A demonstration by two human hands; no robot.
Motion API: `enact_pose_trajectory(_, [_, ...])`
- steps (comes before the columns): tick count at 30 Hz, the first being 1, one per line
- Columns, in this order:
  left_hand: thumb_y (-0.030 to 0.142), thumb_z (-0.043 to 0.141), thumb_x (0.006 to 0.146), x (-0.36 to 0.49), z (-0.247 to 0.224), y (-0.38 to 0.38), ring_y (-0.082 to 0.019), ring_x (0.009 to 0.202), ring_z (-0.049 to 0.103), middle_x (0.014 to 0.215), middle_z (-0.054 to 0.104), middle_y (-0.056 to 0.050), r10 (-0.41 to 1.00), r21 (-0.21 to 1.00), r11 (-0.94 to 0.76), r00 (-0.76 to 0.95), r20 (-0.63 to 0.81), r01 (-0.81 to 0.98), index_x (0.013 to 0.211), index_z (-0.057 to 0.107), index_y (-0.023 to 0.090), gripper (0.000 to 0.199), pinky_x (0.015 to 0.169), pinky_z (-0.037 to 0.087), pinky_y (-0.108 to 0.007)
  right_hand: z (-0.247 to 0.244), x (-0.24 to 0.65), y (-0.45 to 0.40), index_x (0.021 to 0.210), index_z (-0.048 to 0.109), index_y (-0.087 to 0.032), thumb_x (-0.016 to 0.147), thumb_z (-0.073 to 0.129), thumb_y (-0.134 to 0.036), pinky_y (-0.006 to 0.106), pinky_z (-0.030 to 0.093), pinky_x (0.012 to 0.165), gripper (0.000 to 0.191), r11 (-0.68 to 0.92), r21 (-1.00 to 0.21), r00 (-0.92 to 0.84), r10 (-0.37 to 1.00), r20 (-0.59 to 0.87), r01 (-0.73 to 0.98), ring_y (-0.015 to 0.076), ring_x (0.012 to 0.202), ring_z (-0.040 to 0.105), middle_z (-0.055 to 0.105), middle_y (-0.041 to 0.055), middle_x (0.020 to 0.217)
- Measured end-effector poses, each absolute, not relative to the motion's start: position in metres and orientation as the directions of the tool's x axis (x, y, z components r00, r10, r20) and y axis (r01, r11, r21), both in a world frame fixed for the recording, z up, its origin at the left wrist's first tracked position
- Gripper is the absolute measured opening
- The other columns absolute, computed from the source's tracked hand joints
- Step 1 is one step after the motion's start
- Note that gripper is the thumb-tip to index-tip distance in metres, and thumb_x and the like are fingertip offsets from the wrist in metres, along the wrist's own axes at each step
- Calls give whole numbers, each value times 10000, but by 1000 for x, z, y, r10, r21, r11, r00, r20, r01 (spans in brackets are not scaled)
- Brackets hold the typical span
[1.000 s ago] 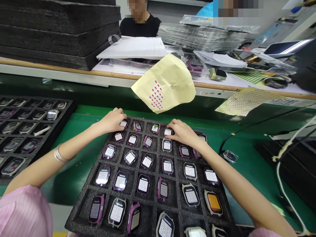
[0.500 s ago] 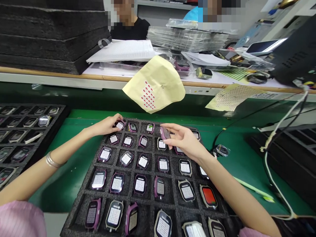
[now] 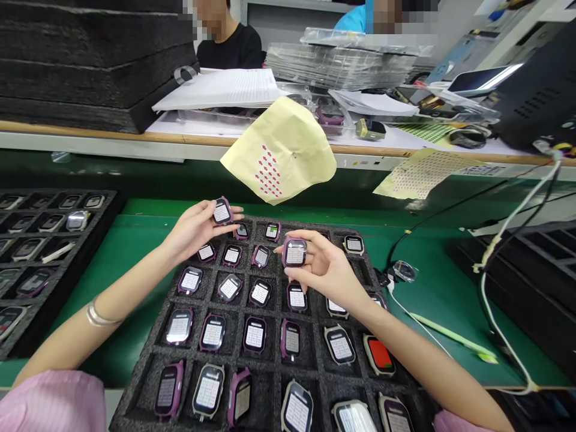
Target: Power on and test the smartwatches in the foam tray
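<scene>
My left hand (image 3: pixel 200 225) pinches a purple smartwatch case (image 3: pixel 222 211) above the back left corner of a black foam tray (image 3: pixel 310 366). The screen of that watch is lit white with lines of text. In my right hand (image 3: pixel 326 264) is another purple smartwatch (image 3: pixel 295 252), gripped by its edges with its lit face turned up, over the tray's back middle. Several purple and beige watches sit one to a compartment beneath, most showing white text screens. One beige watch (image 3: pixel 380 354) at the right shows a red screen. My right hand hides some compartments.
A second foam tray (image 3: pixel 58 273) with watches lies at the left. Above the green bench (image 3: pixel 148 225) runs a shelf (image 3: pixel 198 141) with stacked black foam, papers and clear plastic trays. Yellow sticker sheets (image 3: pixel 281 150) hang from it. Cables (image 3: pixel 488 312) hang at the right. Two people are behind the shelf.
My left hand has lifted its watch out of the back left compartment and moved slightly right. My right hand has lowered its watch a little and turned the screen toward me.
</scene>
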State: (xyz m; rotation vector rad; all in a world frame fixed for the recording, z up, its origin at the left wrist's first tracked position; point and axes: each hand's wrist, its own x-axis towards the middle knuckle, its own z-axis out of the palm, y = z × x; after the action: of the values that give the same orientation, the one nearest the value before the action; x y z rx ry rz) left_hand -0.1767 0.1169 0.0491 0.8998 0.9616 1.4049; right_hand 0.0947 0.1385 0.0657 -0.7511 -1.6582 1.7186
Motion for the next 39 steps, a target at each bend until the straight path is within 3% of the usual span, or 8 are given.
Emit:
enact_pose_trajectory(3, [220, 521, 927, -155, 67, 106, -185, 863, 682, 1038, 693, -165, 999, 873, 24, -14, -35, -486, 1059, 567, 94, 188, 697, 572, -267, 70, 94, 137, 1209, 539, -190, 817, 690, -212, 230, 524, 437, 421, -7, -995, -636, 770, 56, -95, 164, 645, 678, 674, 108, 1062])
enact_pose_trajectory(6, [226, 502, 924, -141, 72, 96, -180, 760, 666, 892, 683, -116, 994, 844, 106, 67, -84, -525, 1149, 550, 90, 267, 592, 541, -237, 70, 93, 136, 1151, 582, -170, 874, 637, -269, 226, 492, 404, 299, 23, -995, -580, 811, 78, -102, 163, 570, 675, 706, 103, 970])
enact_pose_trajectory(10, [133, 527, 810, -131, 69, 83, -239, 838, 676, 905, 677, -117, 975, 823, 211, 170, -141, -527, 1213, 510, 91, 405, 700, 564, -321, 66, 91, 134, 1062, 612, -172, 887, 647, -293, 201, 429, 358, 216, 56, -997, -510, 856, 79, -60, 135, 473, 643, 722, 75, 862])
enact_pose_trajectory(14, [48, 533, 705, -124, 69, 76, -254, 929, 664, 1035, 670, -135, 978, 855, 184, 178, -109, -484, 1212, 507, 108, 511, 773, 563, -354, 63, 91, 133, 1053, 637, -182, 916, 611, -298, 197, 431, 357, 181, 53, -996, -528, 846, 81, -68, 134, 477, 650, 721, 63, 858])
enact_pose_trajectory(20, [201, 556, 884, -117, 66, 73, -196, 824, 664, 927, 653, -76, 991, 925, 88, 122, -45, -370, 1218, 506, 147, 342, 673, 580, -311, 63, 95, 131, 1083, 653, -208, 949, 556, -291, 212, 458, 382, 185, 41, -994, -564, 821, 91, -101, 155, 523, 671, 701, 39, 823])
enact_pose_trajectory(24, [257, 551, 909, -116, 68, 70, -173, 736, 653, 821, 633, -47, 994, 947, 63, 104, -31, -316, 1238, 487, 128, 359, 603, 574, -284, 64, 96, 129, 1100, 652, -206, 941, 561, -250, 223, 464, 399, 188, 53, -995, -576, 812, 92, -84, 149, 523, 668, 713, 62, 904])
enact_pose_trajectory(33, [78, 528, 762, -115, 69, 54, -223, 934, 638, 1010, 631, -75, 979, 864, 99, 206, 5, -494, 1374, 362, 201, 646, 746, 566, -349, 65, 95, 126, 1129, 627, -193, 883, 643, -263, 218, 491, 399, 257, 21, -997, -564, 824, 61, -77, 157, 555, 676, 702, 68, 905])
enact_pose_trajectory(39, [132, 520, 883, -111, 74, 46, -194, 943, 617, 1026, 604, -66, 973, 892, 124, 230, -24, -434, 1342, 412, 228, 481, 781, 563, -337, 84, 99, 114, 1098, 625, -219, 879, 667, -238, 213, 523, 396, 224, 28, -994, -598, 797, 88, -108, 153, 550, 684, 717, 93, 994])
